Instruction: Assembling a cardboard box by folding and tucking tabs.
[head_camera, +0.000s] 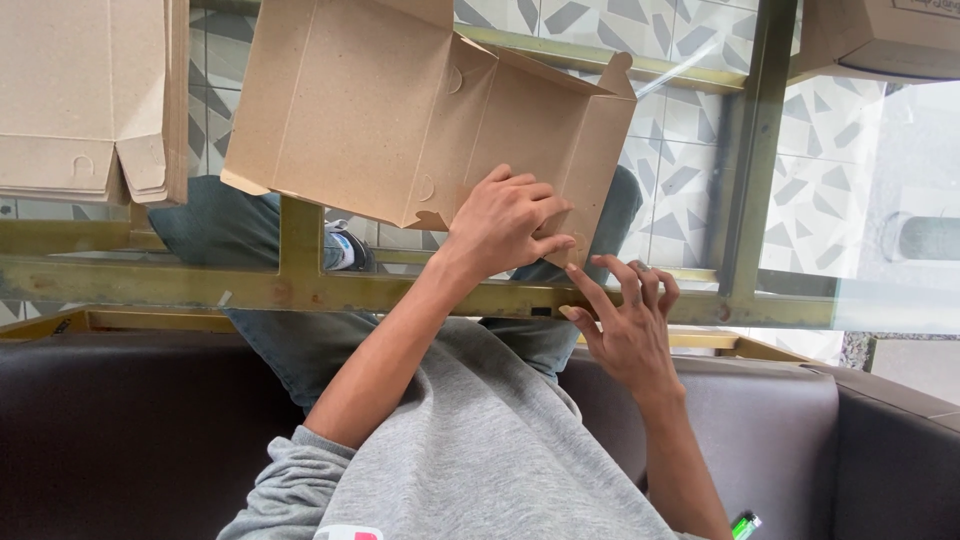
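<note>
Nearest the camera, right hand (628, 320) sits loose with fingers spread, holding nothing, just below the cardboard box (420, 120). Left hand (505, 222) pinches the box's near wall. Box lies open on the glass surface (860, 200), long axis running left-right, beyond both hands.

Person, seated: grey sweatshirt (480, 440), sleeves pushed up to the elbows; blue jeans (290, 340); sneaker (345, 245) in white and blue; bare forearms and hands.

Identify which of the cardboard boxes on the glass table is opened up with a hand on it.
The middle box: its flaps stand open and the left hand presses its near wall. The flat stack and the corner box go untouched.
</note>
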